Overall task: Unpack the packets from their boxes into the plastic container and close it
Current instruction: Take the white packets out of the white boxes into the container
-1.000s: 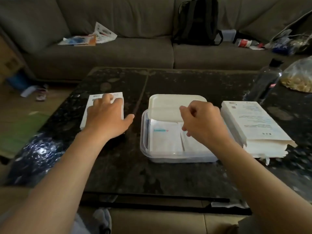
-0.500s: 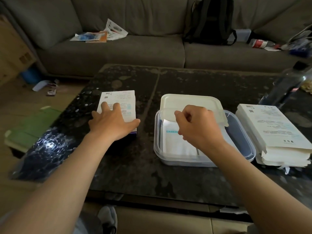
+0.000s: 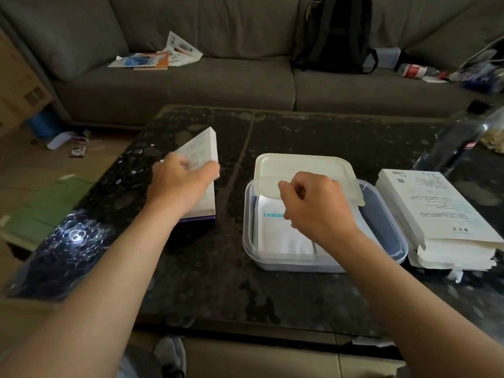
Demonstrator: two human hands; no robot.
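Note:
A clear plastic container [image 3: 387, 230] sits on the dark table and holds white packets [image 3: 275, 230]. Its white lid [image 3: 302, 166] rests tilted across the container's far rim. My right hand [image 3: 316, 205] hovers over the container with its fingers curled; whether it holds anything is hidden. Left of the container, my left hand [image 3: 180, 184] grips a white box [image 3: 203, 150] and tilts its far end up off the table. A stack of flattened white boxes [image 3: 436, 214] lies just right of the container.
A dark bottle [image 3: 458, 137] stands at the table's back right beside a clear bag of food [image 3: 495, 137]. A grey sofa [image 3: 218, 85] behind the table carries papers, a black backpack [image 3: 338, 34] and clutter. A crumpled plastic wrap [image 3: 68, 241] lies at the table's left edge.
My left hand went from lying flat on the white box to gripping it and lifting its far end. My right hand stayed over the container. The camera moved closer.

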